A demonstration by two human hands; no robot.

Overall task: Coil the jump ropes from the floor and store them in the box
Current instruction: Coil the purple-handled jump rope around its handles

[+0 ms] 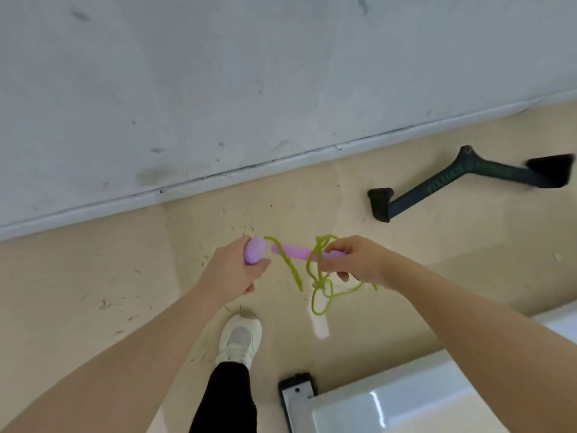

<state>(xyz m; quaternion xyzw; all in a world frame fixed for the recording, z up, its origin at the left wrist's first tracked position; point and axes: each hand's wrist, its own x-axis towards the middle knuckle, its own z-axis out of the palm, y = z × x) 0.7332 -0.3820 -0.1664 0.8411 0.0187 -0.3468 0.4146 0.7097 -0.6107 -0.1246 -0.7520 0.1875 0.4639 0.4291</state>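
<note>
Purple handles fill both your hands: your left hand [232, 270] grips one handle [254, 250], your right hand [352, 260] pinches the other handle [299, 252]. Green rope [318, 276] hangs looped between them above the floor [93, 276].

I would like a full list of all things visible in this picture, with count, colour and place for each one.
jump rope handles: two, purple, one in each hand, held above the floor
rope: one, green, looped around the right-hand handle and hanging in tangled loops below it
bar attachment: one, black V shape with green lettering, on the floor near the wall, upper right
floor: beige, with small dark specks
wall: grey-white, top half
white object: one, glossy, bottom right, only partly seen
shoe: one, white, bottom centre
trouser leg: one, black
left hand: grips one handle
right hand: grips the other handle with rope
</note>
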